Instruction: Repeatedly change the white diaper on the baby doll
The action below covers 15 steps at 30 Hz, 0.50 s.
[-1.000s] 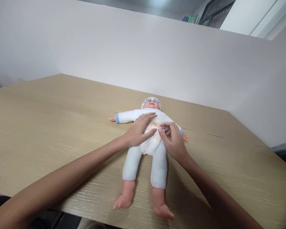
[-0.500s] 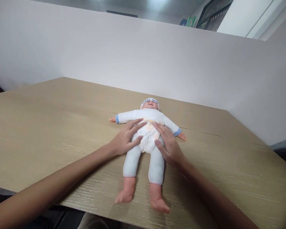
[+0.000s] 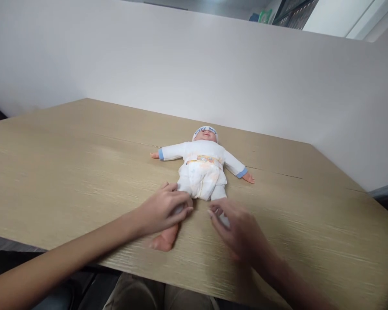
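A baby doll (image 3: 203,168) in a white suit, white cap and a nappy lies on its back on the wooden table (image 3: 67,163), arms spread. My left hand (image 3: 163,209) is curled around the doll's left-side leg, just above its bare foot. My right hand (image 3: 237,230) covers the doll's other leg; it is blurred by motion, with its fingers bent over the leg.
A white partition wall (image 3: 213,73) runs behind and to the right of the table. The table's near edge is close to my body, with my lap below it. Dark shelving shows above the wall at top right.
Both hands have slid down from the doll's belly and hips to its legs. The nappy is now uncovered and in full view.
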### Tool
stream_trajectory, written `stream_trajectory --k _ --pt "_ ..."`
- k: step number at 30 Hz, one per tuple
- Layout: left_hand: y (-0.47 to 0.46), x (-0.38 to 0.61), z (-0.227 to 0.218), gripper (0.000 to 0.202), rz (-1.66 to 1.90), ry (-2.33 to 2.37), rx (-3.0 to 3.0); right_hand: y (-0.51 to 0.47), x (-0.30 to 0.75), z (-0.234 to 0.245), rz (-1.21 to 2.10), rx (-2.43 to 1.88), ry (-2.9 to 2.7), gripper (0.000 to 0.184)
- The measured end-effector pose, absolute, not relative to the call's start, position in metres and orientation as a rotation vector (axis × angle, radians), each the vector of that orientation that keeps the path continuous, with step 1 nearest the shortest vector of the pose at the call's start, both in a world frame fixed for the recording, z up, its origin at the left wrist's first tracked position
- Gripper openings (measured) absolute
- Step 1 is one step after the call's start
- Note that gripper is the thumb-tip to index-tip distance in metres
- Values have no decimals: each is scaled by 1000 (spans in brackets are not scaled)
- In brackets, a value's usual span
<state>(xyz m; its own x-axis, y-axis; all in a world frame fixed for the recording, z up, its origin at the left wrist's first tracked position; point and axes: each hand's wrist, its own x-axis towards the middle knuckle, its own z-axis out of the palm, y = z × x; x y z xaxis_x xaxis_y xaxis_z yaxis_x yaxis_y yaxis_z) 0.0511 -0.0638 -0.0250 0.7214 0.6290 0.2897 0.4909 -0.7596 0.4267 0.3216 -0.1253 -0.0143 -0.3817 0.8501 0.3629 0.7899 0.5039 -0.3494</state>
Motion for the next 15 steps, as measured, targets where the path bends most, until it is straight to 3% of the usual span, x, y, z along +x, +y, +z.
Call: stream_trajectory --k 7,12,15 --pt "-38 71 -30 40 699 1267 2309 -98 309 -28 20 -1560 -2147 15" --pt "-42 74 -32 35 768 1248 2328 -103 301 -34 0 -1508 -2161 8" --pt "-42 71 -32 27 904 1146 2377 -105 301 -34 52 -1474 -2144 17"
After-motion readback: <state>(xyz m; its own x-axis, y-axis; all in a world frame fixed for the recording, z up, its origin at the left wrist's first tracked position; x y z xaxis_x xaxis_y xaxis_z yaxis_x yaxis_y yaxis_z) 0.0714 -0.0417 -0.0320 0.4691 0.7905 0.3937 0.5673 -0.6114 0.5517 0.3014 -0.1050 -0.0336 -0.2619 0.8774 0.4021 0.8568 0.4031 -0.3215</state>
